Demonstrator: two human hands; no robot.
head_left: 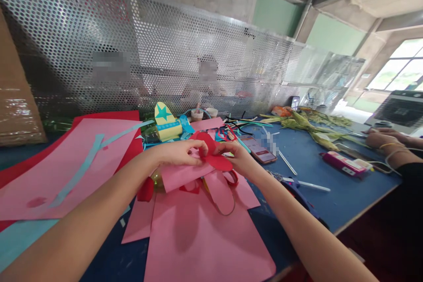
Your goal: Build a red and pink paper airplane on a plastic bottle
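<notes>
Pinching a curved red paper cutout (221, 163), the right hand (236, 155) is above a green bottle wrapped in pink paper (176, 178); the left hand (185, 153) curls over the bottle, its grip on the cutout unclear. Beyond the bottle sits a yellow paper piece with a teal star (169, 131); right of the bottle, a pink-screened smartphone (257, 149).

Phone (260, 149) right of cutout (222, 163), on table (310, 167)

Single head-worn view, forward and downward
</notes>
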